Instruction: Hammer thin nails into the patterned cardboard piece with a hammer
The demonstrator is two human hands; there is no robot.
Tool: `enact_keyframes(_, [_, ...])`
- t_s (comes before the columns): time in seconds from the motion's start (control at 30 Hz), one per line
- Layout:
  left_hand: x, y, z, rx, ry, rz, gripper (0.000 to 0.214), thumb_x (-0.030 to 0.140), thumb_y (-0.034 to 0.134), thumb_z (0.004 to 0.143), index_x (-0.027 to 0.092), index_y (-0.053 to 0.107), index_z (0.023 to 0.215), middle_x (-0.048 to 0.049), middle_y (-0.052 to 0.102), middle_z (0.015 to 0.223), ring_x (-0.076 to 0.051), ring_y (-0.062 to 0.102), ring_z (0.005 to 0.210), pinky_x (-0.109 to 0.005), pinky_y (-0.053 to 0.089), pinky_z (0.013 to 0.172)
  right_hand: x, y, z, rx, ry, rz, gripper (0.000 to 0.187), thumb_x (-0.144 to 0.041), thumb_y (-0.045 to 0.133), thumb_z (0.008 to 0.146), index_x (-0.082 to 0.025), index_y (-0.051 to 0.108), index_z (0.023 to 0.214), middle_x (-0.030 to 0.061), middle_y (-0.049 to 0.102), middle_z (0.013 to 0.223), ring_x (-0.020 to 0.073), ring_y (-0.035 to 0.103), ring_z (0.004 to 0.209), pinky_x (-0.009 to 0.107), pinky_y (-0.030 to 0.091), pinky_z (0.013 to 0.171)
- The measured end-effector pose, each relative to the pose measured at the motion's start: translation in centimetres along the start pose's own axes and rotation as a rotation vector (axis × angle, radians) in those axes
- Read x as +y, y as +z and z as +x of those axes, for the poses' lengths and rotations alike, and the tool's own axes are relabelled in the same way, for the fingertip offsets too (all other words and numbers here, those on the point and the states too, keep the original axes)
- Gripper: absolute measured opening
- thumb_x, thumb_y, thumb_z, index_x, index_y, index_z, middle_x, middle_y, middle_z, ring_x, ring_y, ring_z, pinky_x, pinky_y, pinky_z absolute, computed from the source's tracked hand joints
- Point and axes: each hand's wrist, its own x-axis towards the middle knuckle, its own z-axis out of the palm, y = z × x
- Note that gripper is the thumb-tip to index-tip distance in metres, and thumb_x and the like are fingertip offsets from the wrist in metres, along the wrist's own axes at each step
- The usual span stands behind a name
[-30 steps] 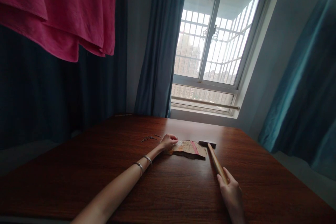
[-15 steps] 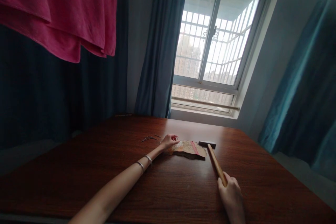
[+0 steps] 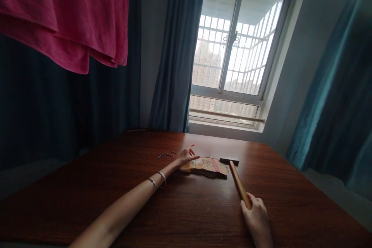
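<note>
My right hand (image 3: 256,215) is wrapped around the wooden handle of a hammer (image 3: 240,184). The hammer's dark head rests on the table beside the right end of a torn cardboard piece (image 3: 207,165), which has speckled, orange and pink markings. Over the cardboard's left end, my left hand (image 3: 187,155) has its fingers spread apart. A tiny upright thing, possibly a nail, shows by those fingers, too small to make out. Several thin dark nails (image 3: 165,155) lie on the table to the left of that hand.
The brown wooden table (image 3: 186,209) extends to the wall below a barred window (image 3: 232,46). Blue curtains (image 3: 176,58) hang on both sides. A pink cloth (image 3: 87,19) hangs at the upper left.
My left hand's fingers have opened from a pinch, and the hand has shifted slightly left. My right hand and the hammer have stayed almost still.
</note>
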Motion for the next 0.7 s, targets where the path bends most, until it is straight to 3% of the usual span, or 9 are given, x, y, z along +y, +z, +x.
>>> enact_keyframes(0.07, [0.1, -1.5, 0.3, -0.047, 0.002, 0.012, 0.049, 0.046, 0.065, 0.062, 0.012, 0.063, 0.097, -0.0065, 0.066, 0.077, -0.017, 0.059, 0.069, -0.025, 0.043, 0.061, 0.1, 0.0, 0.0, 0.007, -0.004, -0.007, 0.041, -0.033, 0.047, 0.073, -0.013, 0.06, 0.106, 0.0118, 0.059, 0.093, 0.0254, 0.058, 0.086, 0.032, 0.042, 0.08])
enact_keyframes(0.13, [-0.2, -3.6, 0.8, -0.015, -0.005, 0.06, 0.036, 0.042, 0.06, 0.067, 0.011, 0.067, 0.082, -0.0084, 0.067, 0.077, -0.018, 0.059, 0.07, -0.025, 0.043, 0.061, 0.1, 0.0, 0.0, 0.01, -0.01, -0.016, 0.04, -0.033, 0.047, 0.073, -0.014, 0.06, 0.106, 0.0116, 0.059, 0.093, 0.0253, 0.057, 0.086, 0.032, 0.042, 0.081])
enact_keyframes(0.23, [-1.3, -7.4, 1.4, -0.027, 0.003, 0.194, 0.03, 0.036, 0.058, 0.066, 0.011, 0.069, 0.079, -0.0072, 0.068, 0.078, -0.018, 0.059, 0.071, -0.024, 0.042, 0.064, 0.1, 0.0, -0.1, 0.004, -0.021, -0.047, 0.039, -0.033, 0.047, 0.074, -0.015, 0.059, 0.107, 0.0111, 0.058, 0.093, 0.0255, 0.057, 0.087, 0.032, 0.042, 0.08])
enact_keyframes(0.4, [-4.4, -13.0, 1.0, -0.028, -0.191, 0.481, 0.024, 0.026, 0.054, 0.064, 0.013, 0.07, 0.076, -0.0049, 0.069, 0.076, -0.017, 0.061, 0.075, -0.022, 0.041, 0.065, -0.3, -0.2, -0.4, -0.003, -0.057, -0.116, 0.04, -0.032, 0.043, 0.078, -0.011, 0.057, 0.11, 0.0133, 0.056, 0.096, 0.0262, 0.055, 0.088, 0.033, 0.041, 0.08])
enact_keyframes(0.53, [-6.7, -15.4, -0.2, -0.125, -0.224, 0.562, 0.024, 0.025, 0.056, 0.061, 0.014, 0.071, 0.076, -0.0042, 0.069, 0.076, -0.017, 0.061, 0.073, -0.021, 0.04, 0.064, -0.4, -0.3, -0.7, -0.006, -0.085, -0.135, 0.04, -0.032, 0.041, 0.081, -0.009, 0.057, 0.11, 0.0148, 0.055, 0.097, 0.0277, 0.054, 0.09, 0.034, 0.041, 0.081])
enact_keyframes(0.7, [-7.3, -16.4, -1.1, -0.217, -0.197, 0.509, 0.027, 0.03, 0.057, 0.059, 0.014, 0.071, 0.076, -0.0041, 0.069, 0.074, -0.017, 0.06, 0.071, -0.021, 0.04, 0.064, -0.5, -0.4, -0.9, 0.013, -0.106, -0.142, 0.039, -0.031, 0.04, 0.081, -0.009, 0.056, 0.109, 0.0146, 0.055, 0.096, 0.0278, 0.054, 0.09, 0.034, 0.041, 0.08])
